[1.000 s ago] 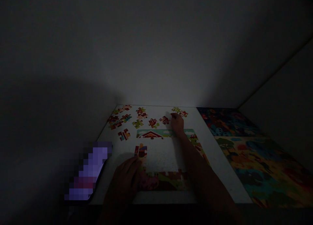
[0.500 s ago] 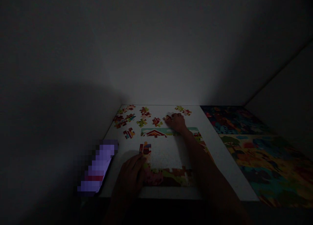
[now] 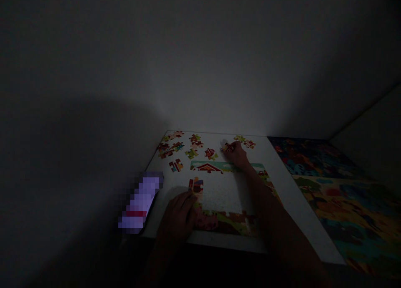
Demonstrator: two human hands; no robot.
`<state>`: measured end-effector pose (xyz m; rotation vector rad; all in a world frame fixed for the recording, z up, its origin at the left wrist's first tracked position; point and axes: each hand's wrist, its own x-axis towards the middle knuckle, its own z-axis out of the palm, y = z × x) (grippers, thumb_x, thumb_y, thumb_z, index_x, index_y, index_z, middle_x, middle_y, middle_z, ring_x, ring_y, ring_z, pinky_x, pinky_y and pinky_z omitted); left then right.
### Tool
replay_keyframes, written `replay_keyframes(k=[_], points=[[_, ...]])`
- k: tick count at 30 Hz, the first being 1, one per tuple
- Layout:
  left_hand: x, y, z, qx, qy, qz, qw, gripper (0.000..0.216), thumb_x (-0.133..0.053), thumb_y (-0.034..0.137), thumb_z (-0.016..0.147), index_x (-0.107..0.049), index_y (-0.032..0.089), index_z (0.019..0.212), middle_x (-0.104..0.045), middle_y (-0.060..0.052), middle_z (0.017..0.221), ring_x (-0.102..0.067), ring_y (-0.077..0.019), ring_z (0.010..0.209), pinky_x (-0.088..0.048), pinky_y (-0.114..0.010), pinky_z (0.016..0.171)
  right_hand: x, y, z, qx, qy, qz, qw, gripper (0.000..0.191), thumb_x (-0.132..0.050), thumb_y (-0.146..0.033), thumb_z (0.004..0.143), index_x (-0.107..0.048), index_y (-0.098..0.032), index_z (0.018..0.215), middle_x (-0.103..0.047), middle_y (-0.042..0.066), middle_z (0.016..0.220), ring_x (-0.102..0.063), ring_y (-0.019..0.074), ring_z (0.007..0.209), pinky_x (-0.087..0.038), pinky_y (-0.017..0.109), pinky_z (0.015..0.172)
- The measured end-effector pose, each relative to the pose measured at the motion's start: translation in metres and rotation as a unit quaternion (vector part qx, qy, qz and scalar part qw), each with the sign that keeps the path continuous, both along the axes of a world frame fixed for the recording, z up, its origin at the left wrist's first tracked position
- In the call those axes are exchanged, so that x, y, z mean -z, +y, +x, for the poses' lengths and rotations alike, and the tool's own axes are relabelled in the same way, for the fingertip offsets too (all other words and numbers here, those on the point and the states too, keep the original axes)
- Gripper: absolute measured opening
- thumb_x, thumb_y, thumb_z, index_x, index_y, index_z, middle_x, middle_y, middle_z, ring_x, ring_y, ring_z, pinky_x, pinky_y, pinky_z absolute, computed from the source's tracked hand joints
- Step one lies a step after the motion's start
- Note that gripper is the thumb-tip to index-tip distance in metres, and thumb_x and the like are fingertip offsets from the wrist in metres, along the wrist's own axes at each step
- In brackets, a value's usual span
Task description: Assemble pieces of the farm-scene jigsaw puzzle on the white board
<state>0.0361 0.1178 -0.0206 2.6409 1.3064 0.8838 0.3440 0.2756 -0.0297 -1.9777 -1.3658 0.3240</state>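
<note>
The fingers of the right hand (image 3: 239,156) pinched a red puzzle piece (image 3: 226,147) at their tips, just beyond the part-built puzzle (image 3: 228,223); the left hand (image 3: 178,212) lay against its left edge, grip impossible to tell.

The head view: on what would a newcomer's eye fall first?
Probably first comes the glowing purple pixelated rectangle, at the left edge of the flat white tabletop. Next is the colourful, partly joined farm puzzle, at lower centre; beyond it, the bare right hand pinches a dark red puzzle piece.
</note>
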Motion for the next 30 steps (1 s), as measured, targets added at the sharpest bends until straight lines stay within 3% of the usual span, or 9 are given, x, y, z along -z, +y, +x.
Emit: replay_keyframes(k=[3, 6, 11, 18, 22, 30], points=[[-0.002, -0.001, 0.001, 0.005, -0.001, -0.004, 1.0, 0.031, -0.046, 0.018, 0.091, -0.065, 0.018, 0.116, -0.066, -0.01, 0.124, -0.061, -0.0224, 0.113, -0.054, -0.04, 0.095, -0.002, -0.002, 0.0, -0.038, 0.056, 0.046, 0.997, 0.04, -0.068, -0.043, 0.07, -0.047, -0.024, 0.097, -0.065, 0.001, 0.082, -0.06, 0.0185, 0.071, -0.044, 0.03, 0.065], [0.0, -0.002, 0.001, -0.006, -0.008, -0.016, 1.0, 0.032, -0.045, 0.018, 0.092, -0.064, 0.018, 0.118, -0.065, -0.009, 0.125, -0.06, -0.0225, 0.115, -0.052, -0.041, 0.098, -0.005, -0.004, -0.003, -0.046, 0.073, 0.055, 0.995, 0.038, -0.067, -0.042, 0.07, -0.047, -0.024, 0.097, -0.065, 0.001, 0.081, -0.06, 0.019, 0.07, -0.044, 0.029, 0.063], [0.005, -0.002, 0.002, -0.003, -0.006, -0.028, 1.0, 0.033, -0.045, 0.018, 0.092, -0.064, 0.017, 0.119, -0.064, -0.01, 0.127, -0.059, -0.0237, 0.116, -0.051, -0.043, 0.1, -0.008, -0.005, -0.004, -0.03, 0.073, 0.081, 0.994, 0.036, -0.064, -0.04, 0.074, -0.051, -0.021, 0.1, -0.067, 0.007, 0.085, -0.061, 0.0211, 0.074, -0.046, 0.031, 0.067], [0.001, -0.003, 0.002, 0.004, -0.023, -0.032, 0.999, 0.032, -0.046, 0.018, 0.092, -0.064, 0.02, 0.118, -0.065, -0.01, 0.126, -0.06, -0.0235, 0.114, -0.052, -0.043, 0.098, -0.01, -0.003, -0.007, -0.091, 0.162, 0.136, 0.973, 0.037, -0.059, -0.037, 0.073, -0.052, -0.021, 0.105, -0.066, 0.006, 0.092, -0.063, 0.0203, 0.081, -0.05, 0.034, 0.074], [-0.001, -0.004, 0.002, 0.002, -0.023, -0.041, 0.999, 0.032, -0.046, 0.017, 0.091, -0.064, 0.019, 0.118, -0.064, -0.011, 0.126, -0.059, -0.024, 0.116, -0.051, -0.044, 0.099, -0.014, -0.003, -0.014, -0.155, 0.255, 0.135, 0.945, 0.044, -0.061, -0.042, 0.073, -0.053, -0.023, 0.112, -0.064, 0.005, 0.093, -0.065, 0.0196, 0.08, -0.053, 0.037, 0.076], [-0.002, -0.003, 0.002, 0.004, -0.031, -0.05, 0.998, 0.031, -0.048, 0.018, 0.09, -0.065, 0.02, 0.115, -0.065, -0.009, 0.125, -0.06, -0.0236, 0.115, -0.051, -0.044, 0.099, -0.026, -0.008, -0.028, -0.224, 0.299, 0.077, 0.924, 0.055, -0.064, -0.039, 0.072, -0.054, -0.022, 0.124, -0.061, 0.001, 0.091, -0.062, 0.0167, 0.078, -0.056, 0.038, 0.078]])
